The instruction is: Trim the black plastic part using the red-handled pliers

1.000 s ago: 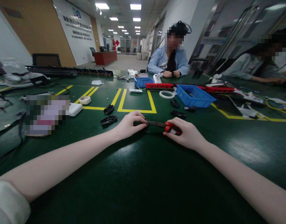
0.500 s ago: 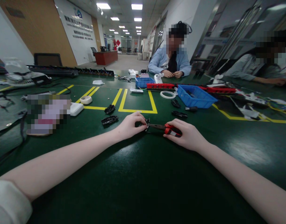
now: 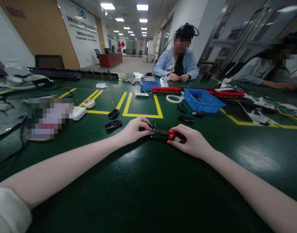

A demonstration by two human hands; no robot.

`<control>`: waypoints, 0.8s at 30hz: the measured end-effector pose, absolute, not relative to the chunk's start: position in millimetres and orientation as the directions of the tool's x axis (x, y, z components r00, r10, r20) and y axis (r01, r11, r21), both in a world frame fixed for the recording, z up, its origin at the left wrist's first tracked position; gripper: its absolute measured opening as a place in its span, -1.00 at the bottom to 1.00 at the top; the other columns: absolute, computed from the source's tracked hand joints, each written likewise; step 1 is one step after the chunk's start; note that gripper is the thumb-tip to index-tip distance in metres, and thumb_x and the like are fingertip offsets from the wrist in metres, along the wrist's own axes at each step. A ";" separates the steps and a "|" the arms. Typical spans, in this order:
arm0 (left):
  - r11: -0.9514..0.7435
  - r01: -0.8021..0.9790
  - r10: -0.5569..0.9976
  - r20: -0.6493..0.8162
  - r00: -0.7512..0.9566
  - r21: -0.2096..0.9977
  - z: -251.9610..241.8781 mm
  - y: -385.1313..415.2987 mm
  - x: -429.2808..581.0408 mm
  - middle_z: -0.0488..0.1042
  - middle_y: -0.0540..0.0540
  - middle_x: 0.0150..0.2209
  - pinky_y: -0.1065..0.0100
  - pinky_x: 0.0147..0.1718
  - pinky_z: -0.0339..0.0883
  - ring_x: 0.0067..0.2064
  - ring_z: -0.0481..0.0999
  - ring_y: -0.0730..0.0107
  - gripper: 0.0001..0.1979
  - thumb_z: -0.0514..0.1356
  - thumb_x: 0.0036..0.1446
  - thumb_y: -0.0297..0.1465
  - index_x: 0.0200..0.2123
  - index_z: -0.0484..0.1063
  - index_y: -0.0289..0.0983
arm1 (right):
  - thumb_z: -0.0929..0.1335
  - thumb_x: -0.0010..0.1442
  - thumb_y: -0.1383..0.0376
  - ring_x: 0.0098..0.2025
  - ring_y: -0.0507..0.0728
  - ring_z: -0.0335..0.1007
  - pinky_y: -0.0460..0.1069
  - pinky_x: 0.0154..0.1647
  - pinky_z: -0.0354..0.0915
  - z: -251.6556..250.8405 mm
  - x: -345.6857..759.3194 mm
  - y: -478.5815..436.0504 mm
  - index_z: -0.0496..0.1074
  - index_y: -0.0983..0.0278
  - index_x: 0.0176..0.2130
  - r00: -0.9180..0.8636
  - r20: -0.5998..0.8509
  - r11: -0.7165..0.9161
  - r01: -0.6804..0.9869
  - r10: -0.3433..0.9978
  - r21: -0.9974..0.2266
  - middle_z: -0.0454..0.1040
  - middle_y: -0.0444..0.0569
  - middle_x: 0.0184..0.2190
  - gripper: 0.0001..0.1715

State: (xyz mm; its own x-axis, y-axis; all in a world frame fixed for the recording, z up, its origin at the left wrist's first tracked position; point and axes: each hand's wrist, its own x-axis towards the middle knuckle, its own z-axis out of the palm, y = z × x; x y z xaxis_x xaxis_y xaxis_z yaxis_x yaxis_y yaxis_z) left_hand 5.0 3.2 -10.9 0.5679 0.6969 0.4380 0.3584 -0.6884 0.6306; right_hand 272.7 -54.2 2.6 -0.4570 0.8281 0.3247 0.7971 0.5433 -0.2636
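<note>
Head view, centre of frame, left hand (image 3: 135,130) curled knuckles-up, fingertips pinched on a small black part (image 3: 151,130), right hand (image 3: 191,141) closed round red-handled pliers (image 3: 170,134) (nose at the part), on the green table (image 3: 148,194), both hands barely shifted left since half a second ago.

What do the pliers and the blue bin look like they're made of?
Pliers: the slim dark nose looks like metal with a dull sheen; the red-and-black handles look like rubber or plastic grips. Blue bin: probably moulded plastic, judging by its uniform colour, thin walls and a faintly glossy rim.
</note>
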 end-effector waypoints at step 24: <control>-0.677 0.357 0.687 0.380 0.620 0.643 -9.5 1.9 4.8 0.52 -0.09 -0.24 0.25 -0.10 0.36 -0.18 0.51 0.31 -0.92 0.23 0.20 -0.44 -0.35 0.50 -0.30 | 0.39 0.18 0.02 -0.22 0.18 0.45 0.04 -0.27 0.35 1.9 275.2 -53.1 0.43 0.21 -0.11 -0.456 0.316 0.538 0.803 0.832 -0.255 0.49 -0.01 -0.21 -0.61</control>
